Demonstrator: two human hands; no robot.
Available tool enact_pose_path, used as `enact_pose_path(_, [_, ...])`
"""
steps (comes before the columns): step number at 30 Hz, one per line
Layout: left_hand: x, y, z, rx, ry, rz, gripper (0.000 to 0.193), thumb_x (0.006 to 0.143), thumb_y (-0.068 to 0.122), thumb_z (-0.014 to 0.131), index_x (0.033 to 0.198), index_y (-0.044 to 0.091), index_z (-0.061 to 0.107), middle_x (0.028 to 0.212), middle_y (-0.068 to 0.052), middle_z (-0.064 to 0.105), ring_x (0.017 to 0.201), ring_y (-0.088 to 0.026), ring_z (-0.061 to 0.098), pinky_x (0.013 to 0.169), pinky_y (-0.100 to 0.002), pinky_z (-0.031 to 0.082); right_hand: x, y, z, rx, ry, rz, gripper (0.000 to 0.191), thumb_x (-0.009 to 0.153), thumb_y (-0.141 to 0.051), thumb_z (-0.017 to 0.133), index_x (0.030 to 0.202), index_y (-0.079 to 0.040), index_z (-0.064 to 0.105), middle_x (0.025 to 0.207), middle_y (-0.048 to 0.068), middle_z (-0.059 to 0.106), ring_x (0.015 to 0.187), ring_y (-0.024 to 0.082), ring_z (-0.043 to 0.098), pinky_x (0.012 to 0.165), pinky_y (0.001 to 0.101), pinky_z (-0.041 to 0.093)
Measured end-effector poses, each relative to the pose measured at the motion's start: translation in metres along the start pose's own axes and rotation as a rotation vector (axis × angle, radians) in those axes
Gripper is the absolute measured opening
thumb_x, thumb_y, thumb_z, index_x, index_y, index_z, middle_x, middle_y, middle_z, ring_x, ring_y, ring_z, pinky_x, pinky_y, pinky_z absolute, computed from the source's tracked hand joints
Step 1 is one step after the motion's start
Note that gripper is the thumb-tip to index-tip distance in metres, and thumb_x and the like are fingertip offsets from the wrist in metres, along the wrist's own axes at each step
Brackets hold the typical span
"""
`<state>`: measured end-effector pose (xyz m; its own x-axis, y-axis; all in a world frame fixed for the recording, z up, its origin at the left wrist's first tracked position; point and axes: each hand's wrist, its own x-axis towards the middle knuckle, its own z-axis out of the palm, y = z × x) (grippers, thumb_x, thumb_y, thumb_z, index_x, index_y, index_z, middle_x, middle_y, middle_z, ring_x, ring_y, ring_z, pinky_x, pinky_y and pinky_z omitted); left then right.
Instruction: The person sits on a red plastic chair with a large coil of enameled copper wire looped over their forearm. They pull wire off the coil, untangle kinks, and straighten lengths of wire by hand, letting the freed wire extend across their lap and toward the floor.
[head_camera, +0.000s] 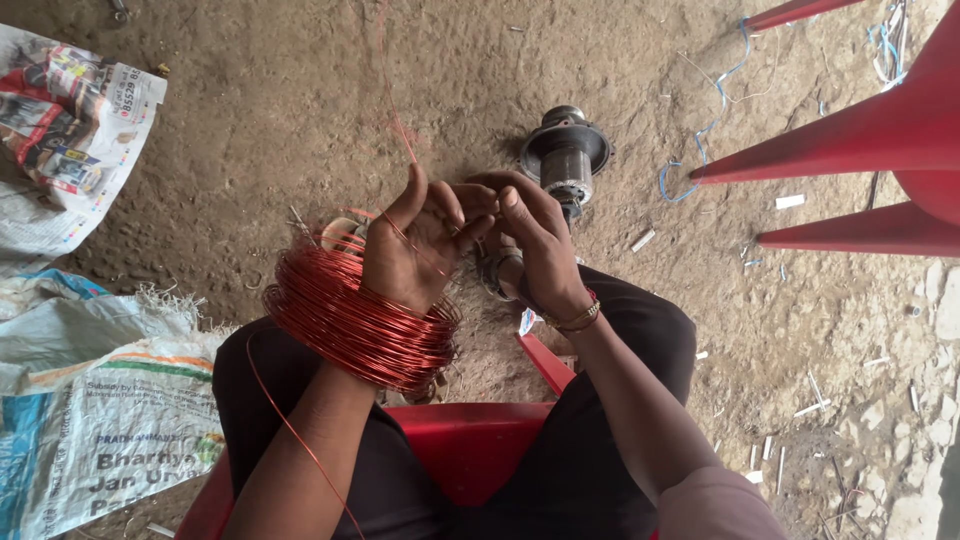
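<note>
The coil of enamelled wire (360, 320) around the left wrist is a glossy copper-red, and the plastic stool (470, 450) under the black trousers (600, 440) is bright red, like the tapering red chair legs (860, 140) at the far right. The motor part (565, 155) on the dull brown dirt floor (250, 130) is dark grey with a silvery middle, with thin blue wire scraps (700, 140) beside it. At the left lie a white woven sack (100, 400) with orange, green and blue bands, and a multicoloured printed newspaper (70, 120).
</note>
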<state>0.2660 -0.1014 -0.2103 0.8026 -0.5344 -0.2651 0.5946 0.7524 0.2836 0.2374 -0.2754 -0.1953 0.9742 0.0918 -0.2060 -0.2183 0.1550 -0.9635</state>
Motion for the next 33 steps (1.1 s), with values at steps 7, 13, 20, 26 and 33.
enact_pose_path(7, [-0.001,0.000,0.000,0.014,-0.002,0.025,0.056,0.110,0.046,0.046,0.068,0.010,0.053,0.103,-0.015,0.075,0.103,-0.025,0.070,0.101,-0.041,0.056,0.002,-0.003,0.002,-0.148,-0.047,-0.079,0.051,0.108,-0.042,0.054,0.130,0.003,0.062,0.122,0.010,0.068,0.116,0.016,0.064,0.104,0.0312,0.051])
enact_pose_path(13, [0.002,-0.001,-0.004,-0.015,0.019,0.000,0.055,0.110,0.045,0.046,0.069,0.010,0.054,0.100,-0.014,0.074,0.102,-0.025,0.069,0.101,-0.042,0.055,0.002,0.002,0.001,-0.167,-0.044,-0.059,0.055,0.107,-0.044,0.056,0.131,0.005,0.062,0.119,0.011,0.070,0.113,0.016,0.066,0.101,0.0314,0.052])
enact_pose_path(20, [0.004,-0.001,-0.011,-0.039,0.025,0.004,0.055,0.110,0.045,0.047,0.067,0.011,0.053,0.096,-0.012,0.074,0.098,-0.026,0.069,0.097,-0.043,0.052,0.001,0.024,-0.005,-0.089,-0.013,0.024,0.055,0.106,-0.039,0.058,0.139,0.005,0.056,0.116,0.009,0.068,0.102,0.016,0.065,0.090,0.0317,0.052])
enact_pose_path(26, [0.005,-0.003,-0.018,-0.063,0.043,0.013,0.055,0.108,0.045,0.049,0.065,0.012,0.051,0.093,-0.011,0.072,0.095,-0.026,0.068,0.095,-0.043,0.050,0.002,0.036,-0.004,-0.062,-0.063,-0.016,0.053,0.109,-0.034,0.057,0.143,0.006,0.052,0.123,0.005,0.063,0.115,0.011,0.059,0.101,0.0293,0.049])
enact_pose_path(33, [0.005,-0.003,-0.019,-0.032,0.078,-0.001,0.055,0.108,0.048,0.051,0.066,0.012,0.051,0.090,-0.009,0.070,0.090,-0.023,0.062,0.091,-0.040,0.046,0.002,0.033,-0.001,-0.098,-0.075,-0.001,0.054,0.109,-0.036,0.056,0.144,0.005,0.052,0.119,0.005,0.064,0.111,0.011,0.059,0.097,0.0285,0.050])
